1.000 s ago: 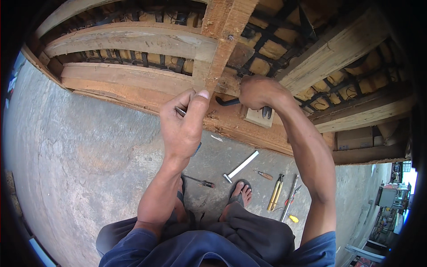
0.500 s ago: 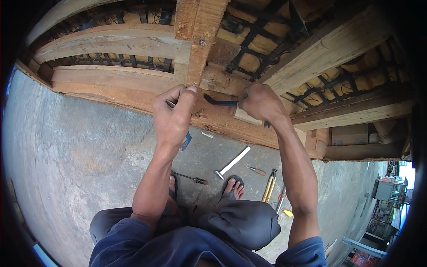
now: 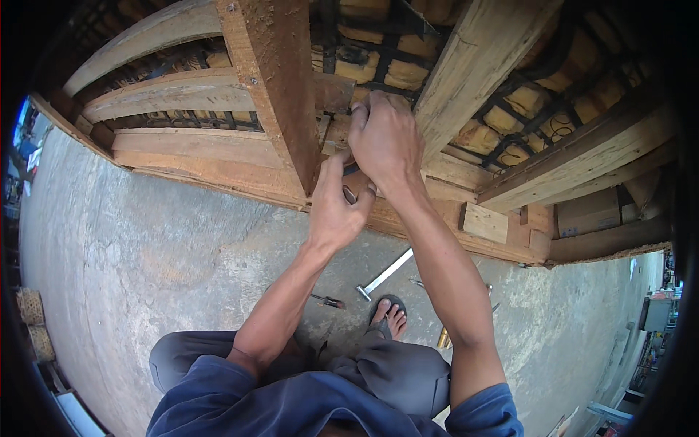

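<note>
Head view: the person's two bare hands work close together at the lower rail of a large wooden frame (image 3: 211,156). The left hand (image 3: 338,211) has its thumb and fingers curled in, clamped on a small metal piece (image 3: 350,195) whose end shows between them. The right hand (image 3: 386,142) is just above it and to the right, its back toward the camera and its fingers bent; its grip is hidden, so whether it is closed on something cannot be told. A bit of a dark object (image 3: 351,169) shows between the two hands, too covered to tell its kind.

A thick upright post (image 3: 273,95) comes down to the rail just left of the left hand. To the right of the hands, a slanting pale beam (image 3: 477,69) runs upward, and a small light wooden block (image 3: 486,222) sits against the rail beyond the right forearm. Behind the timbers, black straps (image 3: 419,54) cross over yellowish padding (image 3: 404,75).

On the grey concrete floor (image 3: 160,240) below, a hammer (image 3: 386,275) with a pale handle lies near the person's sandalled foot (image 3: 391,315). A screwdriver (image 3: 329,301) lies left of the hammer, and a brass-coloured tool (image 3: 443,338) is partly hidden by the right forearm.
</note>
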`<action>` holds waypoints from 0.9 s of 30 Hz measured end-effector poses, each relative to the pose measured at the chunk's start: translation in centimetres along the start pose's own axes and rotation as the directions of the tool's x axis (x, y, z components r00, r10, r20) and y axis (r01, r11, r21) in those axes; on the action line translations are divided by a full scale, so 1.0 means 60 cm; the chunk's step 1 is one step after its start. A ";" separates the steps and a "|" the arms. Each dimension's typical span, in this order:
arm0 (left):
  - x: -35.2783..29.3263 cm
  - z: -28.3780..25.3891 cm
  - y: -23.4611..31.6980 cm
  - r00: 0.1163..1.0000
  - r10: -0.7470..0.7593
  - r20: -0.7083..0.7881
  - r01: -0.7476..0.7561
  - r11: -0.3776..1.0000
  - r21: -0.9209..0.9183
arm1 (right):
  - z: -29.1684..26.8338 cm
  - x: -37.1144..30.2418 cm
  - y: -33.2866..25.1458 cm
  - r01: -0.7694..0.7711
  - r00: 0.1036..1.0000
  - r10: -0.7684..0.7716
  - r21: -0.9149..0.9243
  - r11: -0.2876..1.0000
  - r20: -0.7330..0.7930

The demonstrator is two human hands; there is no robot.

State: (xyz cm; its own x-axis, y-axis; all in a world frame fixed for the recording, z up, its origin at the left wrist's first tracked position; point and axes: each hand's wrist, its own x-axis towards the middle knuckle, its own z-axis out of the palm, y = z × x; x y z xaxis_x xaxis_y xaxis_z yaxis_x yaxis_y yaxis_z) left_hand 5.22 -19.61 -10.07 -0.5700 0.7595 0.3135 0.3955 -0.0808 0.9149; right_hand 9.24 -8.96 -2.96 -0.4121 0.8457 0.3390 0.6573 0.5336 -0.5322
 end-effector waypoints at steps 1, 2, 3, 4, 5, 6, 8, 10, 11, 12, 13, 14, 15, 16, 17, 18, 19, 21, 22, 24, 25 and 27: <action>0.002 0.008 -0.020 1.000 -0.016 0.017 0.015 1.000 0.015 | 0.007 -0.002 0.002 0.073 0.993 -0.065 0.075 0.995 -0.094; 0.007 0.018 -0.036 0.999 -0.027 0.035 0.026 0.999 0.019 | 0.006 -0.006 0.003 0.146 0.974 -0.119 0.129 0.981 -0.195; 0.013 0.027 -0.054 0.993 -0.084 0.086 0.085 0.996 -0.010 | 0.002 -0.013 0.003 0.134 0.972 -0.064 0.305 0.943 -0.228; 0.012 0.038 -0.059 0.990 -0.096 0.105 0.099 0.995 -0.028 | -0.004 -0.025 0.010 0.118 0.967 0.003 0.458 0.881 -0.255; 0.017 0.041 -0.059 0.988 -0.105 0.113 0.110 0.993 -0.040 | -0.010 -0.035 0.011 0.117 0.959 0.068 0.602 0.790 -0.275; 0.018 0.041 -0.059 0.995 -0.069 0.073 0.072 0.997 -0.032 | -0.011 -0.063 0.032 0.176 0.922 0.088 0.609 0.774 -0.378; 0.029 0.030 -0.051 1.000 -0.012 0.017 0.012 1.000 -0.002 | -0.007 -0.159 0.095 0.112 0.936 0.163 0.704 0.701 -0.311; 0.028 0.032 -0.049 0.997 0.042 0.058 -0.043 0.999 0.009 | 0.036 -0.285 0.163 -0.179 0.974 0.222 0.728 0.662 0.037; 0.029 0.033 -0.050 0.995 0.064 0.080 -0.066 0.997 0.026 | 0.067 -0.337 0.176 -0.426 0.902 0.255 0.626 0.654 0.348; 0.024 0.042 -0.044 0.994 0.062 0.090 -0.066 0.997 0.043 | 0.110 -0.385 0.183 -0.366 0.908 0.161 0.542 0.757 0.387; 0.021 0.043 -0.043 0.994 0.067 0.087 -0.071 0.996 0.052 | 0.156 -0.413 0.182 -0.283 0.897 0.063 0.460 0.842 0.437; 0.020 0.046 -0.046 0.994 0.074 0.084 -0.079 0.995 0.054 | 0.195 -0.416 0.178 -0.330 0.870 0.062 0.483 0.811 0.490; 0.018 0.042 -0.047 0.994 0.079 0.075 -0.084 0.994 0.065 | 0.228 -0.416 0.171 -0.375 0.837 0.048 0.509 0.775 0.545; 0.016 0.044 -0.048 0.996 0.077 0.045 -0.080 0.995 0.062 | 0.254 -0.408 0.178 -0.338 0.867 0.020 0.558 0.758 0.498; 0.019 0.049 -0.048 0.997 0.082 0.010 -0.082 0.995 0.061 | 0.278 -0.390 0.187 -0.291 0.896 -0.012 0.609 0.738 0.444; 0.012 0.053 -0.048 0.997 0.075 -0.007 -0.074 0.996 0.058 | 0.296 -0.393 0.196 -0.261 0.919 -0.023 0.651 0.712 0.393; 0.001 0.052 -0.046 0.999 0.032 0.005 -0.032 0.998 0.047 | 0.310 -0.402 0.207 -0.334 0.896 0.041 0.612 0.717 0.441; 0.007 0.062 -0.030 1.000 -0.009 0.004 0.009 1.000 -0.010 | 0.312 -0.372 0.254 -0.420 0.860 0.143 0.521 0.743 0.490; 0.008 0.047 -0.034 0.999 -0.018 0.027 0.018 1.000 0.004 | 0.304 -0.371 0.244 -0.399 0.859 0.168 0.425 0.813 0.484; 0.018 0.020 -0.035 0.989 -0.097 0.112 0.102 0.994 -0.045 | 0.241 -0.366 0.200 -0.327 0.867 0.198 0.223 0.918 0.457; 0.020 0.013 -0.033 0.977 -0.136 0.163 0.150 0.986 -0.077 | 0.199 -0.365 0.189 -0.412 0.796 0.268 0.161 0.897 0.542; 0.028 0.018 -0.035 0.981 -0.090 0.173 0.096 0.995 -0.030 | 0.146 -0.381 0.212 -0.654 0.648 0.404 0.201 0.729 0.645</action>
State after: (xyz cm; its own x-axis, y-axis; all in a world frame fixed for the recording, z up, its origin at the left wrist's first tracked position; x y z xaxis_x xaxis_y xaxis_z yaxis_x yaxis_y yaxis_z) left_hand 4.18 -17.45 -11.75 -0.4703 0.8636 0.1815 0.3168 -0.0267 0.9481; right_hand 21.47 -21.48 -24.28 -0.4088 0.7662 -0.4958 0.6223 -0.1633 -0.7655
